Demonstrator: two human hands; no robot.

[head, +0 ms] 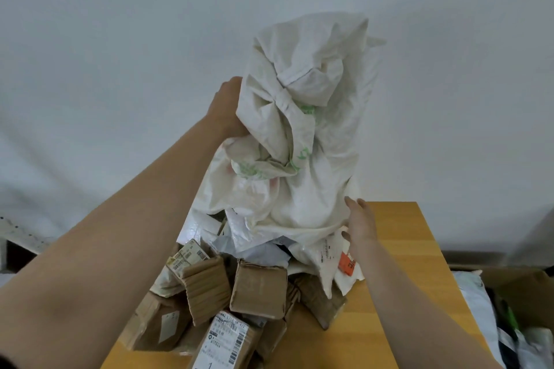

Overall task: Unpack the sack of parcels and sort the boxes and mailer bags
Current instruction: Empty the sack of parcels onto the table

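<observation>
White sack (302, 129) was held upended over wooden table (398, 249), mouth down on pile of boxes (257, 290) & mailer bags (326, 255). L hand (227, 108) gripped bunched sack cloth up high; R hand (359, 228) lay open vs sack's lower right side.

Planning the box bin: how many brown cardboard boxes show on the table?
6: small labelled box back-left, corrugated box beside it, centre box, right box, front-left box, front box with shipping label. More may hide under the sack.
</observation>
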